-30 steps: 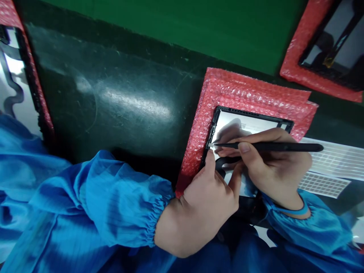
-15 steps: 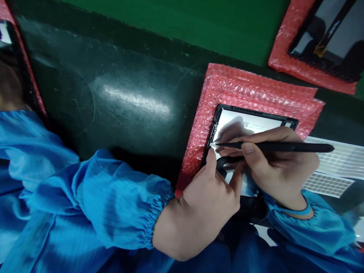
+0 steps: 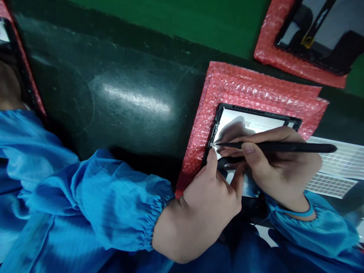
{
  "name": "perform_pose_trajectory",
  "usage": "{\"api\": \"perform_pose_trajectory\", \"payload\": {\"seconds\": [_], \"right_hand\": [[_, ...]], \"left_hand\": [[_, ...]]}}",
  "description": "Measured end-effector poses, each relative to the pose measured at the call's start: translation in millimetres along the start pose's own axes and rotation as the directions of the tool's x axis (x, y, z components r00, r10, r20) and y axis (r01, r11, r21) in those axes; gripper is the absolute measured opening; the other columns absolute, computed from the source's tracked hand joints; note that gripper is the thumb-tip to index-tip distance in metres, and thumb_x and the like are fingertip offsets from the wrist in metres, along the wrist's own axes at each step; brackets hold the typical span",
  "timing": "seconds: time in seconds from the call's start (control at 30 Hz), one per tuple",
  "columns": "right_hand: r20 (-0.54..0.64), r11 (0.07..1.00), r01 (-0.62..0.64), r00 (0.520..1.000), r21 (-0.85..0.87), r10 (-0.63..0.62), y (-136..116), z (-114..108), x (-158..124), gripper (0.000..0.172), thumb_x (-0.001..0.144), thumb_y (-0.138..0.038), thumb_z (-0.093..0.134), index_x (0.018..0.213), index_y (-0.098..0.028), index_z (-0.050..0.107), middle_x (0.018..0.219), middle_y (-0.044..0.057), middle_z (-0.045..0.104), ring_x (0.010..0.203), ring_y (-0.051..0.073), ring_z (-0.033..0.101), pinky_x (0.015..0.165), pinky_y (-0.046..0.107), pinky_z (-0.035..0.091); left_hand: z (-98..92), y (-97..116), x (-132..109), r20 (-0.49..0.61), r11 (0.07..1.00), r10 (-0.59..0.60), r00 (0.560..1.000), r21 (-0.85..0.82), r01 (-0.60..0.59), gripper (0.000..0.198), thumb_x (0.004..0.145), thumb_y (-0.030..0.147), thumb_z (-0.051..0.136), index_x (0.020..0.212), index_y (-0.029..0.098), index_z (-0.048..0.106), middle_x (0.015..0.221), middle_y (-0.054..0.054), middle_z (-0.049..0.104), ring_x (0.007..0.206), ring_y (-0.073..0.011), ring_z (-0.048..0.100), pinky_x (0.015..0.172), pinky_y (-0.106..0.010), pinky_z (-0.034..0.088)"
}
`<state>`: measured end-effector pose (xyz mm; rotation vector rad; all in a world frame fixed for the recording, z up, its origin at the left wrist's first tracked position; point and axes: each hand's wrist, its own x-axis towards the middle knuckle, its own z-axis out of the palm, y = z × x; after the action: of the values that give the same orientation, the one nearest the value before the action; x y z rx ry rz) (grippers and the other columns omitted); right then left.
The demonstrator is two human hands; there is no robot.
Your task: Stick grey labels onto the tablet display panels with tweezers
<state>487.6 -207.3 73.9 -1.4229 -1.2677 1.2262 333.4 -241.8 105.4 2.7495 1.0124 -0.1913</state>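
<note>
Red bubble wrap on a dark table, with a black-framed panel lying on top, partly covered by both hands. Looked mostly at the tiny white tab on the panel's left edge, tbh. Found it straight left of the right hand, right at the tip of some slim black tweezers. Saw those tweezers held between thumb and fingers, long axis running almost level across the view, pointing left over the panel. Couldn't tell about the tips, though: gripping the tab or just touching it. Spotted the left hand closer in — one fingertip down just below the tab, way nearer than the right hand's own fingers. Saw nothing grasped in that left hand, just one finger stretched to the edge and another bent off to the right, below the tweezers in the view — palm side hidden. Couldn't make out the tab's own long axis, too small. Also noticed gridded white sheets beside the right wrist, and another panel on more red wrap up top right.
</note>
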Motion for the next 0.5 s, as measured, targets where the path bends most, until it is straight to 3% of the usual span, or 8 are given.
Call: {"api": "perform_pose_trajectory", "payload": {"seconds": [0.5], "right_hand": [[0.005, 0.999, -0.018, 1.000, -0.026, 0.018, -2.6, 0.1, -1.0, 0.017, 0.092, -0.012, 0.076, 0.101, -0.025, 0.077, 0.086, 0.000, 0.081, 0.076, 0.021, 0.081, 0.065, 0.029, 0.071]], "left_hand": [[-4.4, -7.4, 1.2, 0.004, 1.000, 0.008, 1.000, 0.017, -0.008, 0.055, 0.092, 0.018, 0.050, 0.145, 0.008, 0.063, 0.067, -0.005, 0.071, 0.061, -0.0250, 0.069, 0.116, -0.058, 0.039]]}}
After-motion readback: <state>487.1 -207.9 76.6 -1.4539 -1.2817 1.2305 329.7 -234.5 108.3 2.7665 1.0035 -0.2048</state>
